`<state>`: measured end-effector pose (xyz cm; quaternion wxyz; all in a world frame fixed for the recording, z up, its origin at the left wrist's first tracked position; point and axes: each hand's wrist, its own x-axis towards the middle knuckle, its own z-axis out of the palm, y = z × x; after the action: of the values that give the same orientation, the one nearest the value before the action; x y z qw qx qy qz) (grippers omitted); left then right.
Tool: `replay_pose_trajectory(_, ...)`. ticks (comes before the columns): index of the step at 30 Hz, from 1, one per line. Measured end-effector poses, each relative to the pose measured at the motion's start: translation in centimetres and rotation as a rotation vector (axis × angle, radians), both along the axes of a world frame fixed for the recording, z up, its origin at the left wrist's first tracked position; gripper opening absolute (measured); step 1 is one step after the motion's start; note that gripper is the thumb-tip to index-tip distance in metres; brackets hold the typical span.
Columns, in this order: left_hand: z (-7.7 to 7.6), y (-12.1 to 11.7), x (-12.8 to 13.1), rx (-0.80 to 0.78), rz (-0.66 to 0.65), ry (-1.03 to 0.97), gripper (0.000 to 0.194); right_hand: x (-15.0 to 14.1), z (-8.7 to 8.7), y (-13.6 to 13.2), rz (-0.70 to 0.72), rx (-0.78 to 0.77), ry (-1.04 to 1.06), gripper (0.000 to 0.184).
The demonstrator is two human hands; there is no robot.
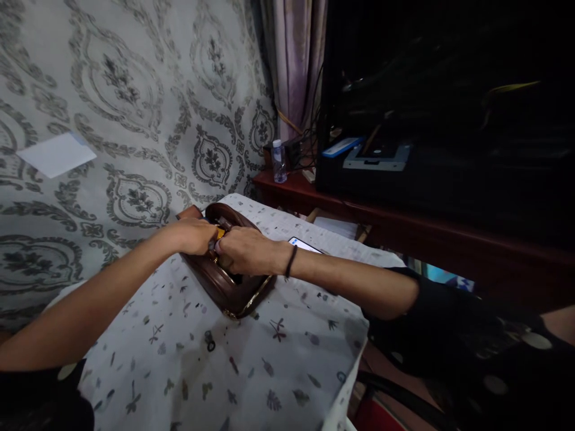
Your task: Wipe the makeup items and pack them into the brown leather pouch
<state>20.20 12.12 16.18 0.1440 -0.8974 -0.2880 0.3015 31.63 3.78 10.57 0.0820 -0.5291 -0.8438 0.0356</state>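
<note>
Bag [218, 288] on the tablecloth [269, 341], under the fingers of left hand [195, 235] and right hand [245, 250], curled narrow at its opening; cannot tell the exact grip. Yellow item [220, 233] beside the fingertips, phone [300, 243] beyond right wrist.

Both hands [214, 242] at an open brown bag [220, 287]
</note>
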Motion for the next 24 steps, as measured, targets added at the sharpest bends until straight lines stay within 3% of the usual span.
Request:
replay_pose_trajectory(8, 0.2, 0.7, -1.0, -0.204, 0.023, -0.147, 0.025, 0.0, -0.1, 0.2, 0.01, -0.005, -0.004, 0.022)
replay_pose_trajectory(17, 0.0, 1.5, -1.1, -0.307, 0.029, -0.158, 0.035, -0.2, -0.4, 0.4, 0.031, 0.013, -0.029, 0.023)
replay_pose_trajectory(24, 0.3, 1.6, -1.5, -0.336, 0.044, -0.201, 0.024, 0.6, 0.6, -0.4, 0.031, 0.052, 0.041, 0.014)
